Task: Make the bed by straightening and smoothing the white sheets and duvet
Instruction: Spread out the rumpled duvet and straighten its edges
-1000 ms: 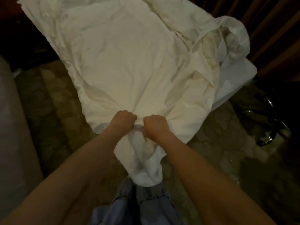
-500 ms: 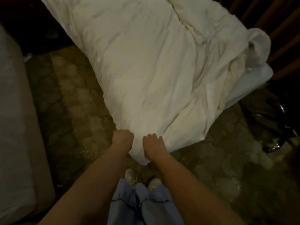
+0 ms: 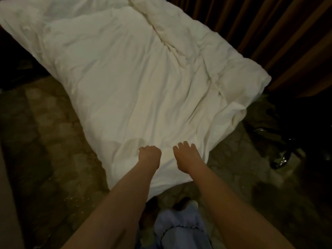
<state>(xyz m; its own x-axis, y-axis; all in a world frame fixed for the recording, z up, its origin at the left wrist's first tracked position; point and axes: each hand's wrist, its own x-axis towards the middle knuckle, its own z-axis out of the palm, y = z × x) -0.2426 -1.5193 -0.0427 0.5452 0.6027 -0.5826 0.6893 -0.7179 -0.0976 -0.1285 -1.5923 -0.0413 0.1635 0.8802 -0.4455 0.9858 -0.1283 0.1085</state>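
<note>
Duvet [image 3: 136, 74] is laid out lengthwise toward the upper left of the frame; left hand [image 3: 150, 156] is curled, maybe gripping, while right hand [image 3: 186, 156] is spread flat, holding nothing.

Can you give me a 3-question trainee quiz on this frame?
1. True or false: the left hand is curled into a fist on the duvet.
2. The right hand is: A) gripping a pillow B) open, fingers spread, on the duvet C) on the curtain.
3. Where does the deepest crease run?

Key: 1 true. 2 B. 3 Along the duvet's right side, near the curtain.
</note>
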